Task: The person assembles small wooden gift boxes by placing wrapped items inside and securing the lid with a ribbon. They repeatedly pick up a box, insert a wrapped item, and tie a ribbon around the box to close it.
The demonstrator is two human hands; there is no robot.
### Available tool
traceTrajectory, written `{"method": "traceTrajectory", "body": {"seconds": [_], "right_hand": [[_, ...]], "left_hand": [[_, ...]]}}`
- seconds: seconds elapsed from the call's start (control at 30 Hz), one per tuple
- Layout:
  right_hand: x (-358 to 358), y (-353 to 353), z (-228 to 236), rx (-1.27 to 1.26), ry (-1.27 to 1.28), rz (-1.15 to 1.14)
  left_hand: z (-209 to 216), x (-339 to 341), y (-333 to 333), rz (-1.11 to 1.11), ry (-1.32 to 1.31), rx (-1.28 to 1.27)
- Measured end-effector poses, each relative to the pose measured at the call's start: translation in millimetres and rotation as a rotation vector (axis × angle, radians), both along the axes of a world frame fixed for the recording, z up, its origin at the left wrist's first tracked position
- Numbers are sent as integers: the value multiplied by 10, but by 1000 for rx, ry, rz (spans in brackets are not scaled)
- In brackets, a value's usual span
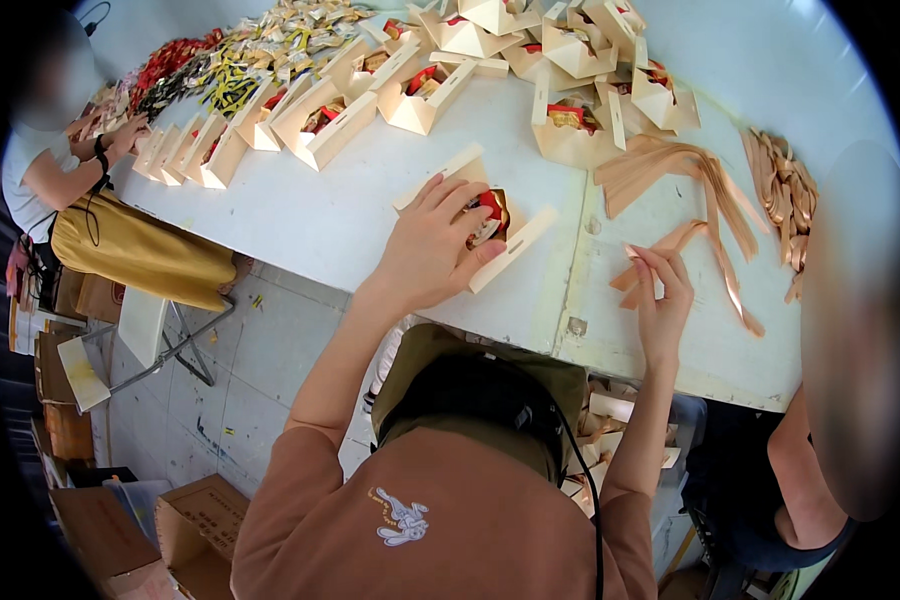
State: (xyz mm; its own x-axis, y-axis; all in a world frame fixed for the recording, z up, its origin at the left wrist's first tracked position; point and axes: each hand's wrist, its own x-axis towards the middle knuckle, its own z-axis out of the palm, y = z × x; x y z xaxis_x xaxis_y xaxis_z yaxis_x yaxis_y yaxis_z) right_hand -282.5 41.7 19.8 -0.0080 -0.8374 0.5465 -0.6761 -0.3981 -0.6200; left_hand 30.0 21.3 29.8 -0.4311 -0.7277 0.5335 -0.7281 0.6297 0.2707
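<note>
Fingers of the left hand [425,245] are spread and curved over the open cream box [522,246], with the thumb set off toward its right-hand wall; I judge that this span steadies the box on the table [340,220], but from my station I cannot tell whether the fingers are clamped on it or only resting. The box stands opening upward, and its raised side walls presumably retain the red-and-gold packet [496,204] seated between them. To the right, I read the thumb and index fingertips of the right hand [667,298] as together in a pinch, raised just beside the loose peach ribbon [660,168]; any ribbon end between them is too small for me to confirm. These strips lie fanned and overlapping, probably so that single lengths separate easily within short reach. A denser ribbon bundle [785,200] lies farther right, apart from the loose strips, which I take for a reserve. Beyond the left hand, a slanting row of open boxes [345,135] stands side by side, an arrangement that exposes the contents for checking. Behind it, further boxes are heaped [470,38], likely to save surface. At far left, loose packets [270,50] lie in colour patches, seemingly grouped by kind, near a co-worker [55,175].
</note>
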Motion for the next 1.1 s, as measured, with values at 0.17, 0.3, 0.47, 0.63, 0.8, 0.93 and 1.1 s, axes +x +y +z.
{"method": "traceTrajectory", "body": {"seconds": [0.17,0.3,0.47,0.63,0.8,0.93,1.1], "right_hand": [[172,-69,18,85,-181,9],[358,-211,-100,-35,-28,86],[428,-181,-99,1,102,57],[551,-129,9,92,-310,119],[419,-55,67,337,-496,362],[306,10,85,360,-477,406],[-457,-246,15,0,-728,-179]], "left_hand": [[-41,-44,52,99,-90,24],[-31,-64,30,96,-62,-21],[284,-180,240,113,273,-197],[212,-664,528,-57,377,-198],[95,-1177,578,63,637,374],[-125,-1356,245,28,699,377],[-483,-1367,155,66,265,158]]}}
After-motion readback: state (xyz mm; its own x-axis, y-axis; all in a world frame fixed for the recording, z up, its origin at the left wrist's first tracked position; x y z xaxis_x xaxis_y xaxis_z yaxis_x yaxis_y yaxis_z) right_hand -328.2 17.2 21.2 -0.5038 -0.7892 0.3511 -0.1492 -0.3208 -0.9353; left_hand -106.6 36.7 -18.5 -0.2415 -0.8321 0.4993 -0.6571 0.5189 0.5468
